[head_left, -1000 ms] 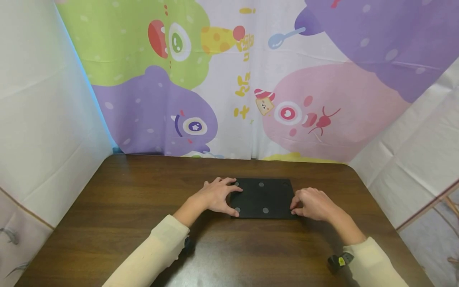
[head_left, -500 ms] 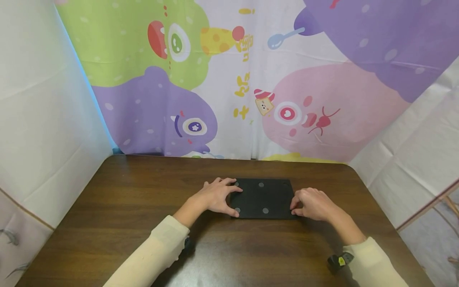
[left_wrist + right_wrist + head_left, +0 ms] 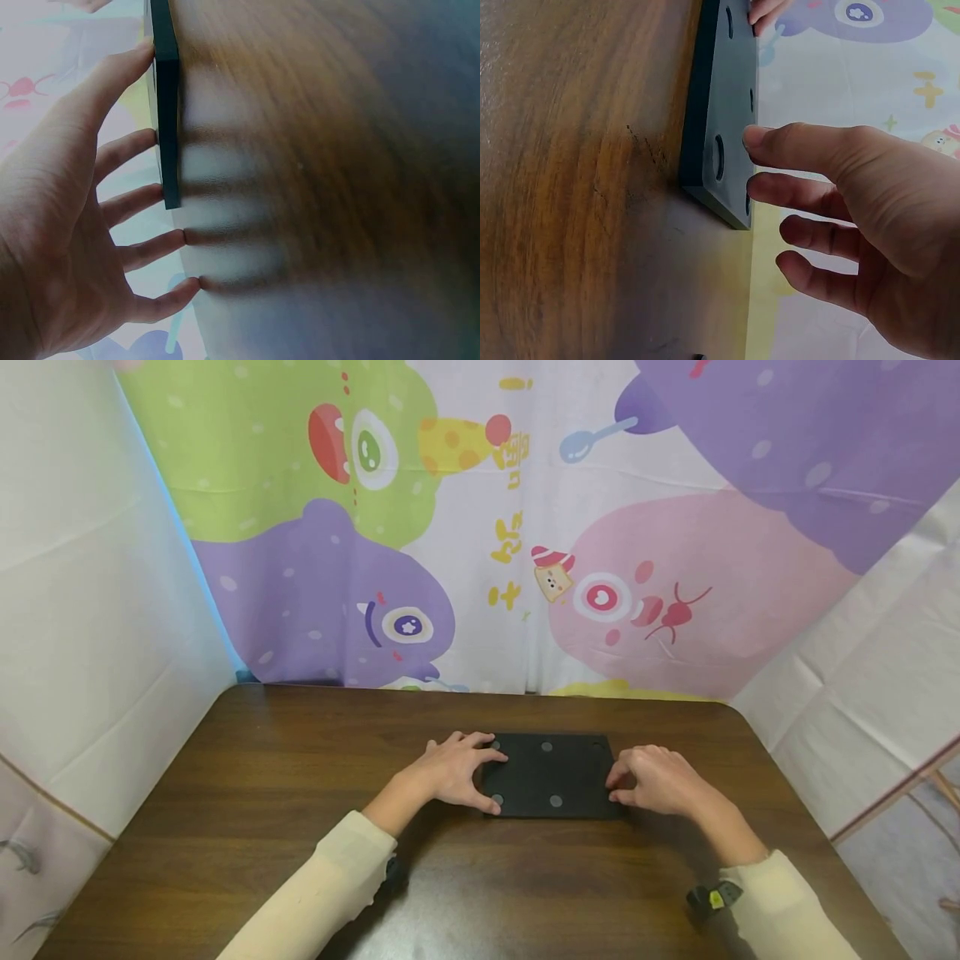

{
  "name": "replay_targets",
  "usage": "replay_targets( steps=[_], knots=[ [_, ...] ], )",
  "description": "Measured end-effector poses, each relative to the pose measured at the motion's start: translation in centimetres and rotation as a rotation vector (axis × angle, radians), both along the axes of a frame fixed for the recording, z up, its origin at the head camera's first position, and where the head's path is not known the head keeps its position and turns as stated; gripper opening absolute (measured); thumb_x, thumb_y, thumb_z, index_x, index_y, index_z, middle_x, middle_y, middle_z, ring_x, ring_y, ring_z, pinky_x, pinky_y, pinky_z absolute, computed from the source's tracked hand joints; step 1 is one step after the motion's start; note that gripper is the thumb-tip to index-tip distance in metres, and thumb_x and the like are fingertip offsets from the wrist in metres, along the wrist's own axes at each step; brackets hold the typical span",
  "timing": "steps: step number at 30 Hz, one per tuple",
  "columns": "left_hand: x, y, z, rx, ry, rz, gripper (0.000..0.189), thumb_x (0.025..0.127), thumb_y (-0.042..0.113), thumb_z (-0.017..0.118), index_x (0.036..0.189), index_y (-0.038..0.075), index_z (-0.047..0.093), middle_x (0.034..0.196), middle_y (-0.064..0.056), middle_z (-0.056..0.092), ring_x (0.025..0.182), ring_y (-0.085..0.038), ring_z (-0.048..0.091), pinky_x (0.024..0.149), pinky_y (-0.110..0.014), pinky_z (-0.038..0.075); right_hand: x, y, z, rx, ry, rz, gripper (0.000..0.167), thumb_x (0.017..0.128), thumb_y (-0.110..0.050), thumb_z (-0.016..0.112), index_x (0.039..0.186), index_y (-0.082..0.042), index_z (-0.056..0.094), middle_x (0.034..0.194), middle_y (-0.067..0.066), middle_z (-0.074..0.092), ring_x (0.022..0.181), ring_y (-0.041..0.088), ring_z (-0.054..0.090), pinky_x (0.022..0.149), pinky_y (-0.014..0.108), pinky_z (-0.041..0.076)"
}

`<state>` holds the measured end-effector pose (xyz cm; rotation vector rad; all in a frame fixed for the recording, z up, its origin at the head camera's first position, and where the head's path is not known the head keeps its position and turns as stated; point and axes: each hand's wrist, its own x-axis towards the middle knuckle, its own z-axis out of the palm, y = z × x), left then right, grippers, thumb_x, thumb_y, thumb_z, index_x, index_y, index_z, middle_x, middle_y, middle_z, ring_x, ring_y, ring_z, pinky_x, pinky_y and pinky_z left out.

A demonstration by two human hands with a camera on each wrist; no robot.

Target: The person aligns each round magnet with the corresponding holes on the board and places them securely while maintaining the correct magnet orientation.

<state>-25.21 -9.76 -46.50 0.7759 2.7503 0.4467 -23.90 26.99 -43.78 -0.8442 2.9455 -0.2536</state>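
Note:
A flat black rectangular block (image 3: 555, 777) with several round spots along its two long sides lies on the wooden table. Most spots look grey; the one at the far right corner is darker. My left hand (image 3: 450, 768) is spread at the block's left end, thumb and forefinger touching it. In the left wrist view, two other fingertips reach the tabletop past the block's corner. My right hand (image 3: 656, 781) hovers at the right end, fingers loosely bent. In the right wrist view, its thumb (image 3: 802, 146) and forefinger are apart over the block, with nothing visible between them.
The brown table (image 3: 300, 752) extends around the block to rounded far corners. Behind it hangs a cartoon-printed curtain (image 3: 495, 652), with white cloth (image 3: 97, 593) at the left side. A tiny dark thing (image 3: 700, 357) shows at the bottom of the right wrist view.
My right hand has lifted slightly from the block's near right corner, its fingers parting a little. My left hand and the block have stayed in place.

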Motion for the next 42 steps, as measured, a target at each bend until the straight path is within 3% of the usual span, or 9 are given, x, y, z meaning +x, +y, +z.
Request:
replay_targets(
  steps=[6, 17, 29, 42],
  knots=[
    [0.0, 0.0, -0.1, -0.002, 0.001, 0.001, 0.085, 0.087, 0.063, 0.090, 0.162, 0.036, 0.061, 0.184, -0.004, 0.039, 0.165, -0.044, 0.042, 0.123, -0.088, 0.034, -0.1, 0.1, 0.4, -0.001, 0.001, -0.023, 0.009, 0.091, -0.026, 0.095, 0.097, -0.027, 0.088, 0.106, -0.005, 0.083, 0.099, 0.024, 0.077, 0.074, 0.039, 0.057],
    [-0.1, 0.0, -0.1, -0.005, 0.007, 0.000, 0.085, 0.087, 0.063, 0.090, 0.162, 0.036, 0.061, 0.184, -0.004, 0.039, 0.165, -0.044, 0.042, 0.123, -0.088, 0.034, -0.5, 0.8, 0.0, -0.030, 0.036, -0.033, 0.016, 0.090, -0.024, 0.094, 0.105, -0.023, 0.088, 0.097, -0.007, 0.078, 0.082, 0.010, 0.067, 0.067, 0.033, 0.052],
    [-0.1, 0.0, -0.2, 0.000, 0.009, 0.000, 0.085, 0.087, 0.064, 0.090, 0.162, 0.036, 0.061, 0.184, -0.004, 0.039, 0.165, -0.045, 0.042, 0.122, -0.089, 0.034, -0.7, 1.9, 0.0, -0.030, 0.043, -0.063, 0.017, 0.089, -0.025, 0.095, 0.105, -0.023, 0.088, 0.101, -0.006, 0.080, 0.086, 0.014, 0.073, 0.070, 0.040, 0.057],
    [-0.1, 0.0, -0.1, -0.004, 0.006, -0.001, 0.086, 0.087, 0.064, 0.090, 0.163, 0.037, 0.060, 0.185, -0.004, 0.038, 0.166, -0.045, 0.041, 0.122, -0.089, 0.034, -1.6, 3.1, -0.6, -0.039, 0.095, -0.110, 0.033, 0.089, -0.026, 0.094, 0.120, -0.019, 0.086, 0.112, 0.003, 0.078, 0.082, 0.013, 0.068, 0.067, 0.039, 0.054]
  ],
)
